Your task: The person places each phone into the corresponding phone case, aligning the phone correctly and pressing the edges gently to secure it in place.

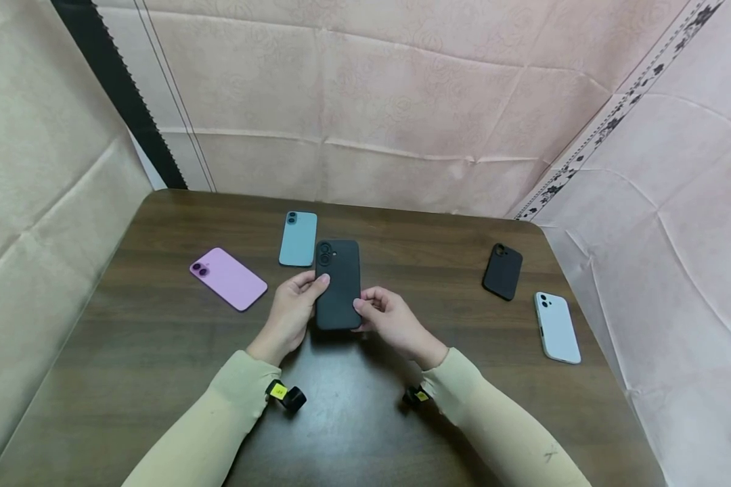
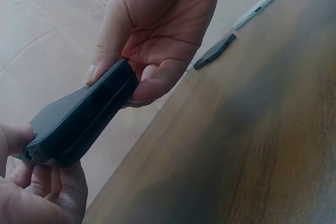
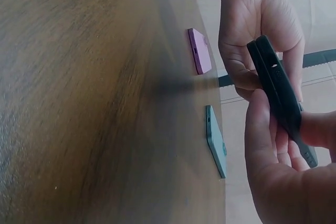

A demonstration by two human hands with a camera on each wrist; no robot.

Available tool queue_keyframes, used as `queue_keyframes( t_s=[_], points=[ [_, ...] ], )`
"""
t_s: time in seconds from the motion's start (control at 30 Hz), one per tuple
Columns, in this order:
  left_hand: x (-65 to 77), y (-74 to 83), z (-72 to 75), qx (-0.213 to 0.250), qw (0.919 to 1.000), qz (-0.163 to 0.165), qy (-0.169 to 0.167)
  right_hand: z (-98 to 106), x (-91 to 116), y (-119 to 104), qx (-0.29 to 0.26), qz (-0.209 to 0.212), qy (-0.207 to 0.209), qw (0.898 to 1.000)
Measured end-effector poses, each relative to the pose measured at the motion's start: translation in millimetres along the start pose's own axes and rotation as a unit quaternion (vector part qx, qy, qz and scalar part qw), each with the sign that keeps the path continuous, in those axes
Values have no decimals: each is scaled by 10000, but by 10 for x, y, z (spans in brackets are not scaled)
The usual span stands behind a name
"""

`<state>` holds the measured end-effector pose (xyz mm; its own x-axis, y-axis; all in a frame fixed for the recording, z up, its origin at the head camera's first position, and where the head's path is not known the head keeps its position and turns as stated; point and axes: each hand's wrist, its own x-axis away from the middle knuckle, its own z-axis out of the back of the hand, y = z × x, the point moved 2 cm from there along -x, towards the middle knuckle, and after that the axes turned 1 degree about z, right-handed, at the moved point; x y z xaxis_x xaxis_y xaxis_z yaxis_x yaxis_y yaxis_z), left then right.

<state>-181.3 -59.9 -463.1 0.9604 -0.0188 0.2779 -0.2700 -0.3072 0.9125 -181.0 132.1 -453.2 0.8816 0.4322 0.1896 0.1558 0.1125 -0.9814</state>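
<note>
A black phone (image 1: pixel 338 291) is held up over the table between both hands, its back with the camera bump facing up in the head view. My left hand (image 1: pixel 289 311) grips its left side, thumb on the back and fingers underneath. My right hand (image 1: pixel 396 323) pinches the lower right corner between thumb and fingers. In the left wrist view the black phone (image 2: pixel 79 114) shows a seam along its side, like two layers; the right wrist view shows a similar line along the black phone's edge (image 3: pixel 274 77). Whether this is a case around a phone, I cannot tell.
A blue phone (image 1: pixel 298 238) lies just behind the held one, a purple phone (image 1: pixel 228 279) to the left. At the right are a smaller black phone or case (image 1: pixel 502 272) and a pale blue phone (image 1: pixel 558 328). Cloth sheets (image 1: pixel 396 101) surround the wooden table (image 1: pixel 158 365).
</note>
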Motion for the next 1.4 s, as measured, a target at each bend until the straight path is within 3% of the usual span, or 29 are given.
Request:
queue_keyframes(
  t_s=[0.3,0.5,0.73,0.87,1.1,1.4],
  points=[
    [0,-17,11,101,9999,-25,5,-43,1,-16,399,147,162,9990],
    [-13,-16,32,231,9996,-114,93,-77,20,-25,235,152,299,9992],
    [-32,10,70,476,9982,-324,195,-80,39,46,142,-160,-153,9997],
    [-38,31,83,474,9982,-285,221,-84,47,54,100,-281,-392,9988],
    [-30,39,93,449,9986,-164,245,-160,150,-198,199,-296,-452,9983],
    [-25,49,93,398,9989,-84,250,-124,48,23,403,-106,-186,9990]
  ],
)
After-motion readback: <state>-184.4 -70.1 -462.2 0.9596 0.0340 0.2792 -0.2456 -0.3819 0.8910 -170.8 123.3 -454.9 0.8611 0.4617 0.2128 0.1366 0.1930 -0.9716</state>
